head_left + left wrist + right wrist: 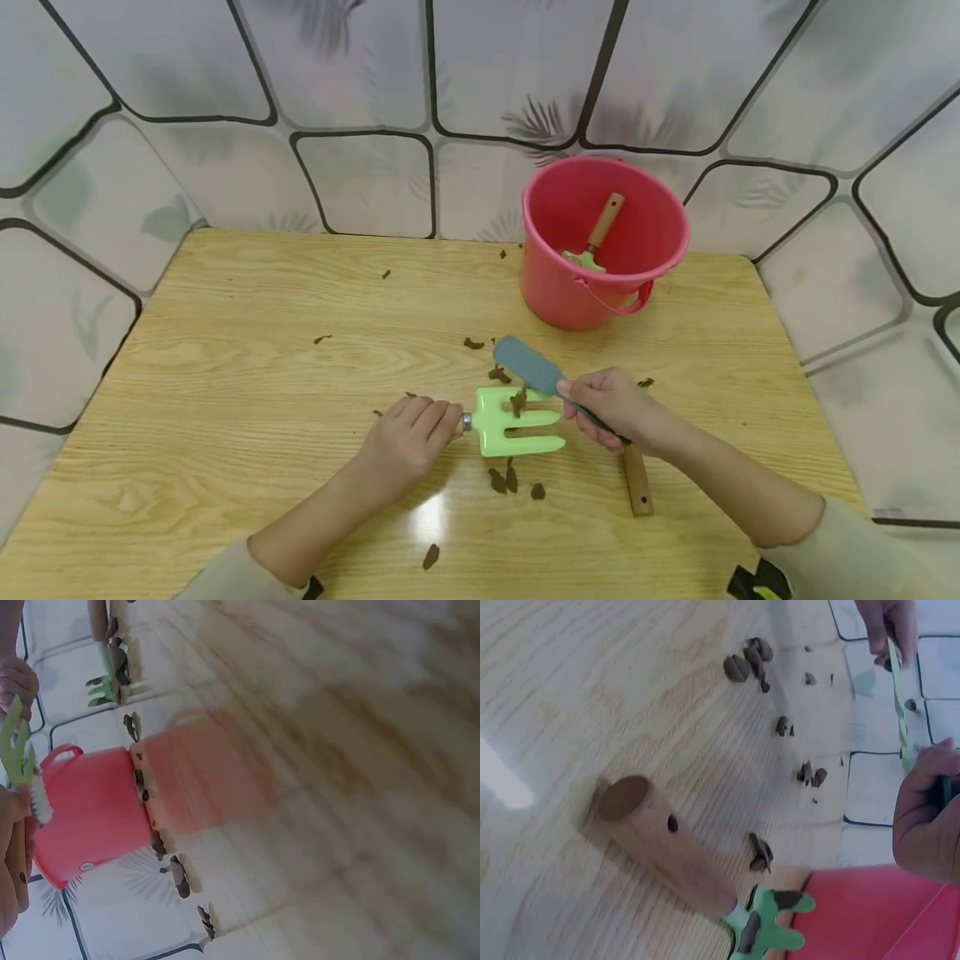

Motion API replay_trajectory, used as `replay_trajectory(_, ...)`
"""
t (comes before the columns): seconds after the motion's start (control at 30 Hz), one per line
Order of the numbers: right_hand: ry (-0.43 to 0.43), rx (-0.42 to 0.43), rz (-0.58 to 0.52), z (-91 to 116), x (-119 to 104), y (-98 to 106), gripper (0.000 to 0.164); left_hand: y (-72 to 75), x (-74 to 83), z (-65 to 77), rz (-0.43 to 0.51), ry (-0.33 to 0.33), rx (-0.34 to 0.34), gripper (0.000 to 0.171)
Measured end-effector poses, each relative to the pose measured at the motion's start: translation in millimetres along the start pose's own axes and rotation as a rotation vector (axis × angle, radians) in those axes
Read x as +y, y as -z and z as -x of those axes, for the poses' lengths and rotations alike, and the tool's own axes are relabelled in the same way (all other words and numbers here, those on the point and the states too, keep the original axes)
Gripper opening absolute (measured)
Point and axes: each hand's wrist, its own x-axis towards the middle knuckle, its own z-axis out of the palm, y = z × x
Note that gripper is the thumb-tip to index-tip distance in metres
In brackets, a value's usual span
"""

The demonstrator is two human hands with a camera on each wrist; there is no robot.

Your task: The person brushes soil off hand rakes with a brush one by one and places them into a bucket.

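My left hand [411, 437] grips the wooden handle of a light-green garden fork [491, 421], its tines pointing right. A brown clump [518, 402] shows on the fork. In my right hand [611, 404] is a brush with a grey-blue back [527, 364], held by its dark handle over the fork's upper tine. White bristles [41, 801] face the fork in the left wrist view. Below the right hand, a small green hand rake [769, 922] with a wooden handle [667, 844] lies on the table; the head view hides its head.
A pink-red bucket [558, 292] stands at the back right, holding another green tool with a wooden handle [606, 218]. Brown bits [498, 481] are scattered over the wooden table [247, 350]. A patterned backdrop [360, 183] rises behind the table.
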Motion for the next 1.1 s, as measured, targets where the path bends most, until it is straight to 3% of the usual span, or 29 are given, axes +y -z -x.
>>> replay_trajectory(0.2, -0.077, 0.098, 0.000, -7.2, 8.0, 22.1, 0.044, 4.1, -0.2, -2.1, 0.003, 0.010, 0.023, 0.028)
replay_trajectory(0.57, -0.071, 0.080, -0.001, 1.9, 6.6, 25.8, 0.045, 6.3, -5.7, 0.4, -0.026, 0.007, -0.005, 0.031)
replay_trajectory(1.1, 0.050, -0.108, 0.038, 28.3, -2.2, -0.8, 0.050, 0.2, -7.4, 0.5, -0.029, 0.032, -0.033, 0.035)
